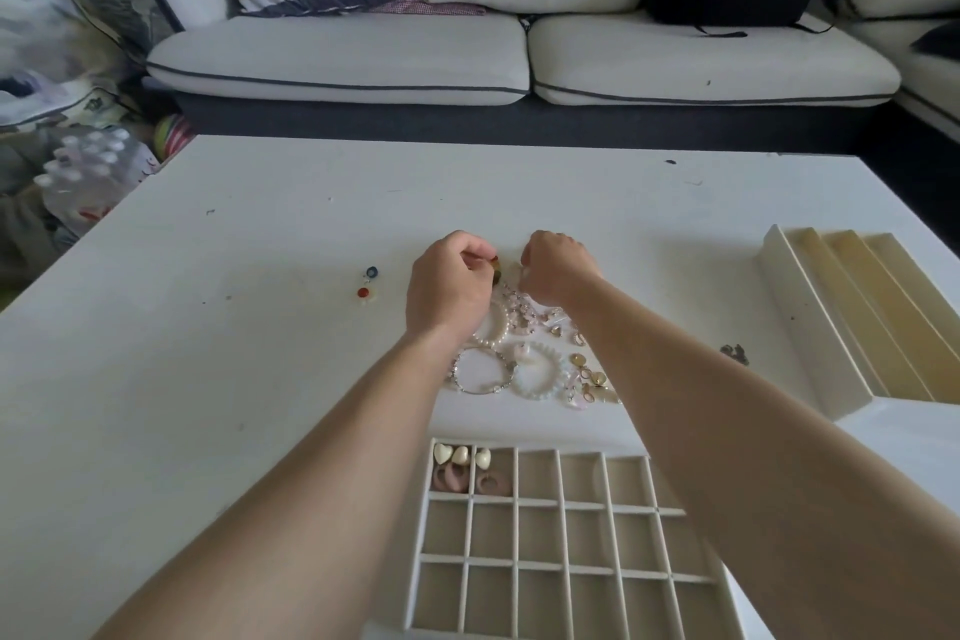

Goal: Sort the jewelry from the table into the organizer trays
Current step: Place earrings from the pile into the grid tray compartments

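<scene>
Two hands meet at the far end of the jewelry heap in the middle of the white desk (260, 353). Your left hand (449, 278) has its fingers curled, and its grip is pinched on a small brownish piece (496, 267) just above the heap. Your right hand (558, 270) sits just beside it with the fingers bent down toward the same spot; you cannot tell from here whether that grip has closed on anything.

Below your wrists the heap lies loose on the desk: a white pearl bracelet (493, 330), a strand of pale pink beads (519, 309), a thin silver bangle with small beads (480, 377), a milky white bead bracelet (540, 374) touching the bangle, and a cluster of gold earrings (592, 379) at the right edge. Off to the left, apart from the heap, lie a small blue round piece (371, 271) and a small red round piece (363, 293). A small dark metal piece (734, 353) lies alone near the right.

Nearest you stands the white grid tray with square cells (571, 503). Its two far-left cells hold cream heart earrings (460, 455) and dusty pink ring earrings (491, 483). At the right edge of the desk sits the white tray with long beige-lined slots (800, 322).
</scene>
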`<action>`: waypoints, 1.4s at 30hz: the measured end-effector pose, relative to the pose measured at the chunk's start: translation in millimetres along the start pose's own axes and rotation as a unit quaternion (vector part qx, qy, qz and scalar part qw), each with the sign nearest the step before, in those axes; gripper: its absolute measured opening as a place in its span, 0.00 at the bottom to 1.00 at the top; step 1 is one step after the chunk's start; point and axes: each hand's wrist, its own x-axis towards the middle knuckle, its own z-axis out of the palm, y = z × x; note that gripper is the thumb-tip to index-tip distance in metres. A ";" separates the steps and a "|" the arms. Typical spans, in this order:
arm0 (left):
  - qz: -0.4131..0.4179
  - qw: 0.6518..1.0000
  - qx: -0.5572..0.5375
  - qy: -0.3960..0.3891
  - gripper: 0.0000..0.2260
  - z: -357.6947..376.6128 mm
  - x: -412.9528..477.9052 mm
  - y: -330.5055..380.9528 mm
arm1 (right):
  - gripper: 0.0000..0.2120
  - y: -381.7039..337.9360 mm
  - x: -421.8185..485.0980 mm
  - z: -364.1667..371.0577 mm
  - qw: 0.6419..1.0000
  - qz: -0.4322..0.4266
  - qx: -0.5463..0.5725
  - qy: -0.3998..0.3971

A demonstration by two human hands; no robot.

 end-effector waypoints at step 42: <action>-0.106 0.945 -0.272 -0.148 0.05 -85.4 -154.6 41.5 | 0.10 -5.4 -250.1 -63.9 0.797 0.020 0.587 -0.143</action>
